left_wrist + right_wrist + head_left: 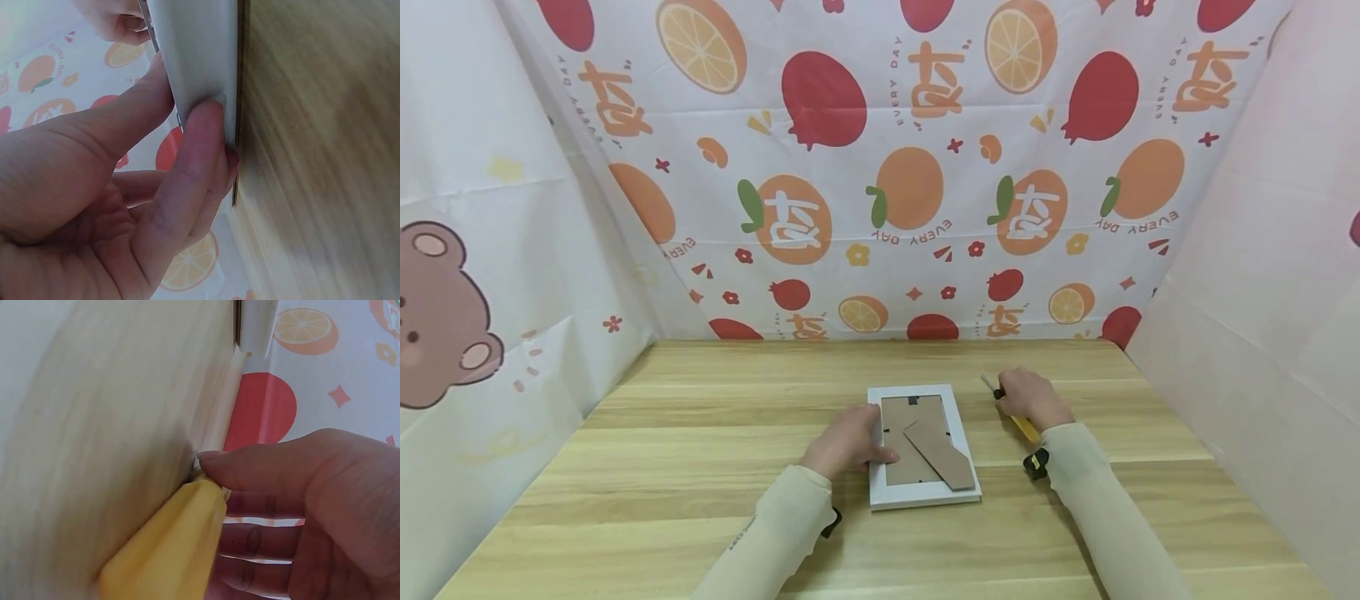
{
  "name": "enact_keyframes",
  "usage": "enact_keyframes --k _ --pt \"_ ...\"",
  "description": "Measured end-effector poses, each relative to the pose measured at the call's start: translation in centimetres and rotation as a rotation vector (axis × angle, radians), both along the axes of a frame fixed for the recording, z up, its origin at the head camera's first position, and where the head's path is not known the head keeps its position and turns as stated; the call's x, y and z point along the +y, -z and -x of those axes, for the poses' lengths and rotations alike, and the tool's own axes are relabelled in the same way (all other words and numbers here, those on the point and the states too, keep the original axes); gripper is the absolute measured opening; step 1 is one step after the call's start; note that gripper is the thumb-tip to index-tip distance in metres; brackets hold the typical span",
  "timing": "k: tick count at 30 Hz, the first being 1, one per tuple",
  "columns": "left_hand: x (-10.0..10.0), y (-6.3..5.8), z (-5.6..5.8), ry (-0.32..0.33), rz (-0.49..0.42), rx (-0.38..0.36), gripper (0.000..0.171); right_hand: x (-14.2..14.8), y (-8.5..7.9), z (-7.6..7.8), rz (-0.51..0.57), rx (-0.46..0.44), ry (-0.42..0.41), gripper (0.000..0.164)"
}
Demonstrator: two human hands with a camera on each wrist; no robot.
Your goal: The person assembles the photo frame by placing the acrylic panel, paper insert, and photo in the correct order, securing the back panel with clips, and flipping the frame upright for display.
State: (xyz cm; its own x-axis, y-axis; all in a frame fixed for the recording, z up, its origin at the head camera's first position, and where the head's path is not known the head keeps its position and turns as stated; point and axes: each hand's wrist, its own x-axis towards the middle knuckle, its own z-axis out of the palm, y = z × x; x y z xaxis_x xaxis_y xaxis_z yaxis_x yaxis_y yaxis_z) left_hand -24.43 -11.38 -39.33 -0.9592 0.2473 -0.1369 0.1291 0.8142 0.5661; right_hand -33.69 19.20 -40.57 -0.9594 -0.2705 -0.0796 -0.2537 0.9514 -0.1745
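Note:
A white picture frame (pixel 923 502) lies face down on the table, its brown backing board (pixel 898 467) and slanted easel stand (pixel 942 457) showing. My left hand (pixel 848 440) grips the frame's left side, thumb over the back and fingers along the outer edge, as the left wrist view shows on the white frame edge (pixel 200 56). Right of the frame, my right hand (pixel 1033 398) pinches a screwdriver with a yellow handle (pixel 169 550) close to the tabletop. Its metal shaft (pixel 988 382) points away to the upper left; the tip's shape is too small to tell.
The wood-grain table (pixel 715 467) reaches back to a fruit-print cloth (pixel 880 275). White cloths hang at the left (pixel 572 275) and right (pixel 1240 317) sides. Dark straps (pixel 1036 464) sit at the wrists.

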Motion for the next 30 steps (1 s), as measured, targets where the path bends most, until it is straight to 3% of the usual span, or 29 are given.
enact_keyframes --k 7,13,16,24,30 --pt "0.1 -0.2 0.1 0.003 0.015 0.001 0.042 0.2 -0.3 -0.2 -0.002 -0.032 0.012 0.014" --pt "0.2 -0.1 0.0 -0.006 0.000 -0.005 0.043 -0.1 -1.3 -0.7 -0.083 0.123 -0.040 0.025" --pt "0.2 0.0 -0.1 -0.008 -0.003 -0.002 0.042 -0.8 -2.1 -1.2 -0.074 0.151 -0.062 0.034" --pt "0.1 0.0 -0.2 -0.007 -0.024 -0.002 0.045 -2.6 -3.4 -2.3 -0.007 0.058 -0.131 0.035" --pt "0.2 -0.2 -0.2 -0.027 -0.024 -0.011 0.056 -3.7 -2.9 -2.6 0.033 -0.001 -0.177 0.033"
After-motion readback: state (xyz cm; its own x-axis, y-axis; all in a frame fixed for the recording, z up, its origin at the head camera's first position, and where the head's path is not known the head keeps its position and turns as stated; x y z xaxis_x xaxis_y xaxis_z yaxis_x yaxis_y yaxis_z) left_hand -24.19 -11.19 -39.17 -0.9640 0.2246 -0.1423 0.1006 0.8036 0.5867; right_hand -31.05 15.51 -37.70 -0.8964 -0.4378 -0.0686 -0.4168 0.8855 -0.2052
